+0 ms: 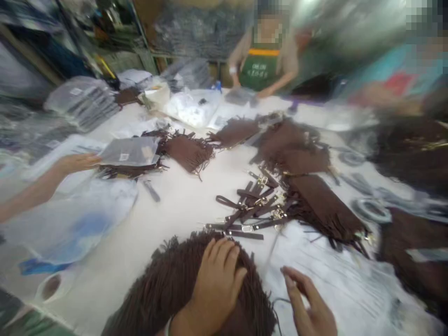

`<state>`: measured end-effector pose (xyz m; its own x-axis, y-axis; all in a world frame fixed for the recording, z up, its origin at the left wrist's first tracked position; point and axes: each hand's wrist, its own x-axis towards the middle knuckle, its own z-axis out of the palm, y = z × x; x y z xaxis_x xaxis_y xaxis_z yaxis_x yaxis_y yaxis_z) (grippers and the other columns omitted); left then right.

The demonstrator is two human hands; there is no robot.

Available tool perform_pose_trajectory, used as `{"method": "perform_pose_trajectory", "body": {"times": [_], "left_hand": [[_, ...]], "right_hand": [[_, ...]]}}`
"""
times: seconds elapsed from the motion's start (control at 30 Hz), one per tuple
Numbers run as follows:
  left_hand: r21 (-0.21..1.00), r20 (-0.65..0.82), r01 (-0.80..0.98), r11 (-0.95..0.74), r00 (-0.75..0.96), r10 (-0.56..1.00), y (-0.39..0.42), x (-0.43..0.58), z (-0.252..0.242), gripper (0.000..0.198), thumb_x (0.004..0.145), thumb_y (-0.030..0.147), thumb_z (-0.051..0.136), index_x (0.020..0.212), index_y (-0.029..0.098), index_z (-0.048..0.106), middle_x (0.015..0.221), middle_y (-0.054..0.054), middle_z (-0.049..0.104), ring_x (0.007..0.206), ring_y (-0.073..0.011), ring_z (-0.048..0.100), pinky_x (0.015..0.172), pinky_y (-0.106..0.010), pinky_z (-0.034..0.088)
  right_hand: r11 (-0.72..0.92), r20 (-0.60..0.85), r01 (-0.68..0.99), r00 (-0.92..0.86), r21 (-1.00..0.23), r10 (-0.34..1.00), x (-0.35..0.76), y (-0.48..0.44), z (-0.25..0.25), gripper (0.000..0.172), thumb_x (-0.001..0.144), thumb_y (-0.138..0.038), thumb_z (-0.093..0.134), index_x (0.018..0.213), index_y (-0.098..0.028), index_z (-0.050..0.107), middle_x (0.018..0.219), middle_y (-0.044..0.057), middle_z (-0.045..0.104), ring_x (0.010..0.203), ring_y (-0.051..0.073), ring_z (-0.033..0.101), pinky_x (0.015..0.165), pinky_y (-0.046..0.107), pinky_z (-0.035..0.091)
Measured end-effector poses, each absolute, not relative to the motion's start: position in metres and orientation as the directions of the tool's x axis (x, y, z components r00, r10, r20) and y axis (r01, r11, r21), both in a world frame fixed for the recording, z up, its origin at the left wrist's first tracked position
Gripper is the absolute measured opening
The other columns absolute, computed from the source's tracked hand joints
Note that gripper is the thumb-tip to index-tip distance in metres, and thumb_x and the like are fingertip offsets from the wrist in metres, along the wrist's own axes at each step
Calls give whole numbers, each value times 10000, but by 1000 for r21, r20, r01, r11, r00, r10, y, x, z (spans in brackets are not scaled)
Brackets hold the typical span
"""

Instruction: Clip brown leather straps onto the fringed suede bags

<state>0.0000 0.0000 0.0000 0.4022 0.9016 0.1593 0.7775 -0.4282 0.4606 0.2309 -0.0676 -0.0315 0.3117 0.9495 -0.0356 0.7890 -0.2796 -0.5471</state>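
Resting left hand, flat and open, on shaggy brown fringe at six o'clock; holding right hand half-curved, open, at five.

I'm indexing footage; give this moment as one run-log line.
Left hand: on brown fringed item | right hand: apart from it, near white sheet | beyond: dark straps with metal clasps

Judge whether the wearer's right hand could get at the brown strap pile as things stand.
Probably yes: the right hand looks empty, and only white sheeting and tabletop seem to lie between it and the strap pile.
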Motion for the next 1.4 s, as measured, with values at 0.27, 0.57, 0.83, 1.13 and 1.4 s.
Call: {"method": "perform_pose_trajectory", "body": {"times": [0.27,0.57,0.83,1.13,1.4], "left_hand": [[528,8,728,-437,511,860,6,1,-4,162,957,119,474,875,185,597,876,-24,643,812,-211,601,709,-368,538],[511,43,711,-483,540,841,1,0,-10,143,967,148,458,936,177,594,903,-43,642,838,-242,599,743,-418,536],[578,149,661,-478,491,858,9,-7,7,204,991,194,464,1164,162,568,1093,-89,649,1034,-240,593,937,-441,496],[796,146,226,-562,829,540,-30,3,71,138,926,195,556,1060,198,590,1050,-64,620,1045,-212,549,986,-394,416],[841,-16,295,-453,851,525,-33,15,31,237,990,225,379,844,191,562,871,-42,610,882,-184,560,1020,-436,384]], "right_hand": [[339,-173,805,-469,-487,866,92,117,-90,203,974,-265,511,1089,-168,646,1025,68,695,985,193,639,894,333,494],[361,-259,760,-558,-541,788,66,120,-131,294,944,-338,602,1179,-161,599,1186,76,623,1016,216,632,867,431,539],[-39,-158,504,-196,-863,968,165,84,-54,364,984,-245,414,1339,-164,425,926,29,673,853,160,647,812,336,522],[-324,-325,42,-19,-945,946,255,-75,30,268,948,-412,529,1023,-180,642,814,37,664,636,129,601,498,223,428],[-447,-462,-265,-9,-854,887,184,-155,1,370,942,-477,537,1157,-225,703,752,1,598,677,136,532,635,268,416]]}}
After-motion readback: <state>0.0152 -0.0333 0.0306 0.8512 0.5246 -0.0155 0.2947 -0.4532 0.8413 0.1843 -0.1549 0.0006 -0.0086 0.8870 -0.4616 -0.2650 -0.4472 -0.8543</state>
